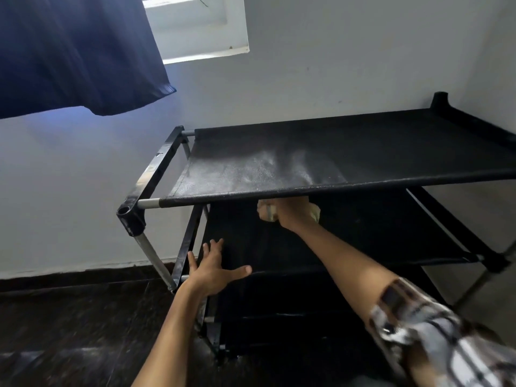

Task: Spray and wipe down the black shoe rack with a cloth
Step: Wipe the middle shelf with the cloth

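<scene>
Nearest me, my left hand (pixel 215 270) lies spread, fingers straight and thumb out to the right, at the near left edge of the middle shelf (pixel 349 241). It looks to be resting on the fabric beside the left side bar (pixel 187 241), gripping nothing; I judge it is steadying the frame. Whether the palm presses down I cannot tell.

Further in, my right hand (pixel 293 213) reaches under the top shelf (pixel 335 152) and grips the pale cloth (pixel 266 212), bunched up in curled fingers. The fingertips are hidden by the top shelf's front edge, so I cannot see whether the cloth touches the middle shelf.

The black shoe rack (pixel 156 174) stands against the white wall (pixel 307 65) on the dark floor (pixel 69 317), filling the right of my view. I judge it light and a little wobbly: thin metal tubes (pixel 148 203) pushed into plastic corner joints, with stretched fabric tiers that give under pressure. I would brace it by a side bar or corner joint, not the fabric, and wipe gently.

Farthest, the top shelf shows a greyish smear, spray or dust. A dark curtain (pixel 69 51) hangs at far left.
</scene>
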